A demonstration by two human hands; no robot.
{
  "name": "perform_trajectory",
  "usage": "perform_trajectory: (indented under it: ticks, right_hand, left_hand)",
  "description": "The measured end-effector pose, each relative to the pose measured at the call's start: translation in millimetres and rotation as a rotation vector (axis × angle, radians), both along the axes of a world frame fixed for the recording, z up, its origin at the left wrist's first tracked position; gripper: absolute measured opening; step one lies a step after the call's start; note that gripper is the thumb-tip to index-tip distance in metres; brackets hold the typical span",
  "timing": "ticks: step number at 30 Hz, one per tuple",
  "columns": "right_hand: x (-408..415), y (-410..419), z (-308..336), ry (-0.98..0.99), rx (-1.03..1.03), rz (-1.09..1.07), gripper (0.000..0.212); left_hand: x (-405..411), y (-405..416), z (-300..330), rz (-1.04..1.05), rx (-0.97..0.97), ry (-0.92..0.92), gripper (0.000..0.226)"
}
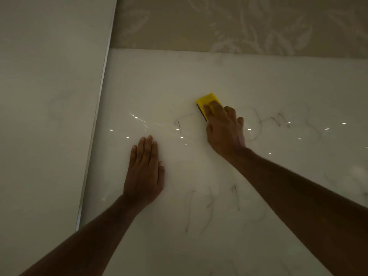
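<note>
Yellow sponge [208, 102]: on the glossy surface [258, 80], well inside its edges.
Right hand [225, 130]: fingers curled over the sponge, pressing it.
Left hand [144, 170]: flat, fingers straight, near the metal trim [93, 136].
Open room: rightward, over pen scribbles [278, 120].

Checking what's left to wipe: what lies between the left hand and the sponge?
In the head view, only glossy panel lies between left hand and sponge, bearing a faint scribble and light glints.

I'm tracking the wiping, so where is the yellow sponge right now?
In the head view, the yellow sponge is just right of centre on the white panel, held against it by the right hand, up and right of the flat left hand.
</note>
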State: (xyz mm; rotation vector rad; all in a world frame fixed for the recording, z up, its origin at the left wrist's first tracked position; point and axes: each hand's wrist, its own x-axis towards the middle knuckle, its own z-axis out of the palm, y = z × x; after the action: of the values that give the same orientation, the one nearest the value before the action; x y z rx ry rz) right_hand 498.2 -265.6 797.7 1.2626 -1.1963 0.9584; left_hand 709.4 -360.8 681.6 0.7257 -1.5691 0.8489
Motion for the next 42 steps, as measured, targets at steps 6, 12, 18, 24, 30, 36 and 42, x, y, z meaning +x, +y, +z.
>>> perform_trajectory:
  ticks: [6,12,18,24,30,36,42]
  right_hand:
    - [17,-17,-10,0.727,0.201,-0.101,0.060]
    - [19,-8,21,0.068,0.019,-0.002,0.060]
    - [-32,-8,-69,0.760,0.171,-0.052,0.060]
    - [-125,32,-26,-0.482,-0.122,0.049,0.058]
    - [-93,25,-85,0.298,0.039,0.006,0.068]
    - [-137,35,-38,0.100,0.028,-0.010,0.066]
    - [-123,30,-7,-0.216,-0.072,-0.102,0.060]
  left_hand:
    - [-1,2,0,-0.005,0.027,0.087,0.062]
    - [0,3,-1,-0.015,0.058,0.081,0.062]
    - [-2,3,2,0.039,0.063,0.041,0.062]
    - [-25,16,21,0.028,0.047,-0.094,0.062]
    - [-61,33,40,-0.010,0.025,-0.143,0.058]
    - [-90,44,53,-0.001,0.061,-0.137,0.062]
    - [-106,47,56,0.026,0.097,-0.082,0.065]
